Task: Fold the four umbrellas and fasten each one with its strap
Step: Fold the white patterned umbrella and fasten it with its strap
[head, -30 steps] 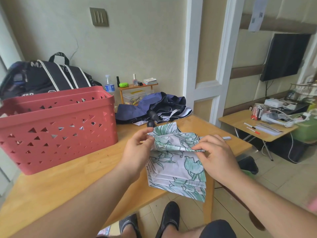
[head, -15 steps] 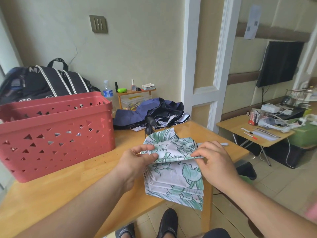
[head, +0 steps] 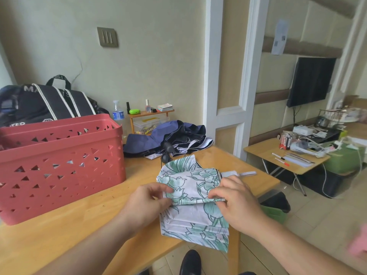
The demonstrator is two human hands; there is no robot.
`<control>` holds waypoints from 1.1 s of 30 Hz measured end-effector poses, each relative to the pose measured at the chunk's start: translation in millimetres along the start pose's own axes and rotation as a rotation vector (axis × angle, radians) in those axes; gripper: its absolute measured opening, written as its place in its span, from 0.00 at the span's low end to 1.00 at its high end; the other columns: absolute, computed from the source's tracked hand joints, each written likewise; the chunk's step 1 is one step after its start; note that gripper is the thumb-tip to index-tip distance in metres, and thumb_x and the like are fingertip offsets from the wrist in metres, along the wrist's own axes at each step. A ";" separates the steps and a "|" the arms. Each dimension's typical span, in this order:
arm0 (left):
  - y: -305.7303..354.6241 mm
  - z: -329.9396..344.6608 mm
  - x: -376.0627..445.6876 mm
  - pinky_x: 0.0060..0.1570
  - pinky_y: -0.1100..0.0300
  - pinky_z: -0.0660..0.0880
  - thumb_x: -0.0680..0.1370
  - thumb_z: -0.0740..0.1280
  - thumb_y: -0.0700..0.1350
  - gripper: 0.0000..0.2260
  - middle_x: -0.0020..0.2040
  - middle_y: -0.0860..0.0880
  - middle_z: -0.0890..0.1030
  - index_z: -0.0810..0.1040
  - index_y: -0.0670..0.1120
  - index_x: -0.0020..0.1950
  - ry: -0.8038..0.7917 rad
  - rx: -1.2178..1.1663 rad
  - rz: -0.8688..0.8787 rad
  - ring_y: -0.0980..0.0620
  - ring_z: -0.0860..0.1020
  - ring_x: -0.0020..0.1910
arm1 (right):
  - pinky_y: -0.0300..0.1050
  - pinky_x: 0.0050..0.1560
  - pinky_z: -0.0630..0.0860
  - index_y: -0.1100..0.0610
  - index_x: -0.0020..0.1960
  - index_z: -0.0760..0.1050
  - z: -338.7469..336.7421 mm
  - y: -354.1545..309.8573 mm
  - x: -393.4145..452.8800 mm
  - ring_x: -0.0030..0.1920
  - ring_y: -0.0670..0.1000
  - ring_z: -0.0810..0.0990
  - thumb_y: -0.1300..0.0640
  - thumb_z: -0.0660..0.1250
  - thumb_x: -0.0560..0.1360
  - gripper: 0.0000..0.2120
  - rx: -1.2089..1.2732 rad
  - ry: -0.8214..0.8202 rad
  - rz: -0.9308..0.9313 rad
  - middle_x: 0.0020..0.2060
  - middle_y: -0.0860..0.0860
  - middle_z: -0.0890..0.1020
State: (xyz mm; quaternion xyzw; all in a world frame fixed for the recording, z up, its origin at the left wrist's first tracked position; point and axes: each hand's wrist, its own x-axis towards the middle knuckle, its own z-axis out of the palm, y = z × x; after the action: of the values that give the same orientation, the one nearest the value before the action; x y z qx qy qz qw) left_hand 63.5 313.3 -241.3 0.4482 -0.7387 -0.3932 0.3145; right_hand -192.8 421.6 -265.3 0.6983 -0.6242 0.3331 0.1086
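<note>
Folding step on floral umbrella (head: pixel 190 197), lying at near edge of wooden table (head: pixel 59 231). Left hand (head: pixel 147 203) pinches canopy's left edge, right hand (head: pixel 236 201) pinches a pleat's fold line. Strap (head: pixel 238 173) lies loose behind, unfastened. Next: flatten remaining pleats, roll tight, wrap strap. Navy umbrella (head: pixel 168 137) waits behind, beside red basket (head: pixel 59 165)

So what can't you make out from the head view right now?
- Red basket: its wall hides the contents.
- Floral umbrella: handle hidden by canopy folds and both hands, left hand, right hand.
- Navy umbrella: a rumpled heap, strap not discernible.
</note>
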 end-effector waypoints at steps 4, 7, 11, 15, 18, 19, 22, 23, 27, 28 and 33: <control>27.0 8.4 10.8 0.59 0.59 0.68 0.80 0.68 0.52 0.10 0.56 0.57 0.74 0.82 0.63 0.59 0.131 0.445 0.323 0.53 0.72 0.59 | 0.45 0.59 0.66 0.41 0.60 0.82 2.4 -6.1 -1.3 0.55 0.43 0.66 0.62 0.68 0.75 0.20 -0.008 -0.193 0.008 0.42 0.35 0.69; 39.4 29.7 30.4 0.66 0.54 0.71 0.82 0.62 0.47 0.20 0.67 0.54 0.73 0.75 0.59 0.73 -0.037 0.648 0.477 0.49 0.71 0.68 | 0.48 0.64 0.66 0.39 0.61 0.82 1.1 -9.4 -1.8 0.57 0.41 0.65 0.60 0.64 0.77 0.20 -0.016 -0.293 0.042 0.43 0.34 0.70; 31.1 41.9 45.9 0.63 0.54 0.75 0.84 0.59 0.46 0.20 0.69 0.50 0.72 0.72 0.58 0.76 -0.167 0.798 0.375 0.45 0.73 0.68 | 0.51 0.67 0.65 0.38 0.63 0.81 -3.4 -11.5 -2.9 0.61 0.43 0.66 0.59 0.61 0.81 0.20 -0.029 -0.440 0.102 0.45 0.34 0.69; 15.5 42.5 42.2 0.62 0.54 0.73 0.84 0.60 0.53 0.20 0.66 0.49 0.70 0.68 0.57 0.76 -0.163 0.876 0.425 0.45 0.72 0.65 | 0.52 0.69 0.64 0.39 0.64 0.81 -18.8 -17.3 12.2 0.64 0.44 0.68 0.57 0.59 0.80 0.20 -0.019 -0.656 0.170 0.50 0.33 0.74; -2.1 45.9 31.0 0.57 0.46 0.78 0.83 0.56 0.56 0.19 0.58 0.46 0.76 0.74 0.51 0.69 -0.158 0.988 0.549 0.42 0.75 0.54 | 0.48 0.66 0.70 0.51 0.54 0.86 -19.5 -22.3 33.5 0.60 0.48 0.76 0.53 0.58 0.78 0.17 -0.052 -0.509 0.149 0.53 0.45 0.83; -5.9 45.7 25.0 0.52 0.46 0.80 0.83 0.55 0.56 0.19 0.55 0.47 0.77 0.76 0.51 0.67 -0.185 1.003 0.555 0.42 0.76 0.50 | 0.46 0.65 0.70 0.53 0.55 0.86 -13.9 -23.0 39.2 0.59 0.49 0.75 0.53 0.59 0.78 0.16 -0.053 -0.411 0.138 0.54 0.48 0.82; -6.8 44.3 11.7 0.67 0.46 0.72 0.81 0.37 0.66 0.30 0.67 0.49 0.68 0.62 0.59 0.78 -0.265 1.084 0.508 0.42 0.69 0.64 | 0.44 0.70 0.66 0.51 0.67 0.80 10.4 -27.1 46.8 0.66 0.53 0.70 0.54 0.63 0.80 0.17 -0.043 -0.262 0.143 0.63 0.48 0.75; -6.8 40.6 6.9 0.74 0.46 0.63 0.77 0.30 0.70 0.37 0.73 0.50 0.61 0.55 0.60 0.81 -0.355 1.094 0.448 0.42 0.62 0.71 | 0.47 0.73 0.65 0.50 0.71 0.76 18.7 -30.3 45.2 0.70 0.54 0.67 0.51 0.63 0.81 0.20 -0.076 -0.292 0.149 0.68 0.48 0.71; -1.5 24.6 -11.4 0.81 0.54 0.40 0.65 0.23 0.76 0.54 0.85 0.49 0.42 0.40 0.51 0.86 -0.546 1.095 0.411 0.48 0.42 0.84 | 0.61 0.81 0.44 0.44 0.84 0.40 33.9 -27.8 29.3 0.82 0.48 0.33 0.36 0.46 0.85 0.33 -0.224 -0.607 0.229 0.82 0.42 0.34; -0.1 18.0 -15.4 0.81 0.58 0.38 0.67 0.27 0.77 0.52 0.85 0.51 0.41 0.41 0.50 0.86 -0.577 1.066 0.398 0.51 0.41 0.84 | 0.63 0.81 0.40 0.44 0.84 0.35 33.8 -26.8 26.3 0.80 0.45 0.28 0.35 0.44 0.84 0.33 -0.239 -0.646 0.237 0.80 0.39 0.29; 3.4 -8.5 -8.4 0.78 0.58 0.61 0.81 0.52 0.72 0.31 0.80 0.60 0.67 0.69 0.59 0.79 -0.541 0.826 0.291 0.57 0.65 0.79 | 0.66 0.80 0.37 0.41 0.82 0.30 29.0 -22.8 18.5 0.77 0.43 0.23 0.33 0.42 0.83 0.34 -0.234 -0.676 0.240 0.76 0.35 0.24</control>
State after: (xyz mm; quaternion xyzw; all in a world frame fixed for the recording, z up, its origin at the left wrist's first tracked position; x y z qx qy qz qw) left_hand 72.4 319.4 -235.0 0.3101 -0.9419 -0.1227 -0.0395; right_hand -161.7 394.9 -270.1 0.6736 -0.7360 0.0207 -0.0644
